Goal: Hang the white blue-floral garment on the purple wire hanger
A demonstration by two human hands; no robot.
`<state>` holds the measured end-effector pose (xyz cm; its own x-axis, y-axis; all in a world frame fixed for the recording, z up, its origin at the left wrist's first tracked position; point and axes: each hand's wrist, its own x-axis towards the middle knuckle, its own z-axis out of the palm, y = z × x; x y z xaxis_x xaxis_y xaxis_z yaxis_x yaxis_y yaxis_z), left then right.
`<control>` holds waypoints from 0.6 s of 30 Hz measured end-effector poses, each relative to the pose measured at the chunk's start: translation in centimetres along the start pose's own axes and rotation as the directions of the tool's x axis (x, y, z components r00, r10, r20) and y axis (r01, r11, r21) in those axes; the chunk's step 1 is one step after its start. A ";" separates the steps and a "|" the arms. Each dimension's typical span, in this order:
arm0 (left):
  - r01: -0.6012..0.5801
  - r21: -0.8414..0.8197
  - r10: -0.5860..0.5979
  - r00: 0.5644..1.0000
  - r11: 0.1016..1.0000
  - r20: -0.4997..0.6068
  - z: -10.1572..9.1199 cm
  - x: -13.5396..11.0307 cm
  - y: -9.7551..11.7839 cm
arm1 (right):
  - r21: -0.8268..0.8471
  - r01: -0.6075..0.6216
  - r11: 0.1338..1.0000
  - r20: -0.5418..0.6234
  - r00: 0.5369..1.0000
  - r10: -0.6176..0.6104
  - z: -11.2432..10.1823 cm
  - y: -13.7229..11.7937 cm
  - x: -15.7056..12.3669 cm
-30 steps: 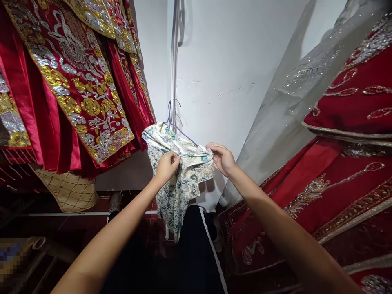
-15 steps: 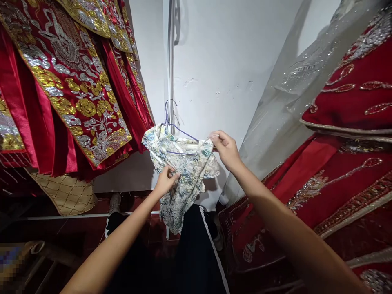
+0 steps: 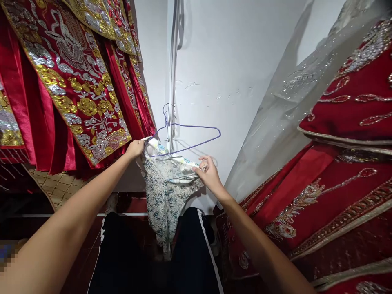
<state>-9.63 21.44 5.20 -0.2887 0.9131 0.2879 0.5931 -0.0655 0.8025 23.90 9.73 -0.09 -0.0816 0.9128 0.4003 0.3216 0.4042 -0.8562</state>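
silky cream fabric with a blue-green floral print, a small garment [image 3: 165, 192], hangs between both hands near the middle of the scene, its lower part trailing down between the person's dark trouser legs [image 3: 122, 257]. the left hand [image 3: 135, 148] has its fingers closed on the garment's upper left edge, just beside the red and gold embroidered robes [image 3: 76, 90] hanging on the left. the right hand [image 3: 208, 173] pinches the garment's upper right edge between thumb and fingertips, lower than the left hand. a thin purple wire hanger [image 3: 186, 136] sits just above the garment, against the white wall [image 3: 226, 61] on the far side; its right end is bare and clear of the cloth, while its left end runs down to the fabric by the left hand. a white pipe [image 3: 174, 61] runs up the wall behind the hanger's hook. red beaded gowns [image 3: 343, 163] and a sheer sequined veil [image 3: 294, 94] fill the right side.
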 end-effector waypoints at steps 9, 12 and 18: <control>0.270 -0.143 -0.252 0.958 0.952 0.135 -1.7 -9.7 -6.6 | -0.129 -0.090 0.988 0.270 0.955 0.122 7.0 2.6 0.1; 0.137 -0.184 -0.097 0.972 0.973 0.213 -1.4 -12.9 -4.5 | 0.075 -0.351 0.933 0.512 0.817 0.266 9.9 1.0 -0.3; -0.578 -0.255 0.625 0.645 0.775 0.440 -1.9 -20.2 2.3 | 0.486 -0.588 0.647 0.620 0.754 0.219 12.1 -3.1 0.9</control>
<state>-3.86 2.07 2.25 0.5153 0.7247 0.4575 0.4346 -0.6810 0.5894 11.44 10.05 -0.99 -0.5756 0.8129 -0.0884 -0.2025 -0.2465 -0.9478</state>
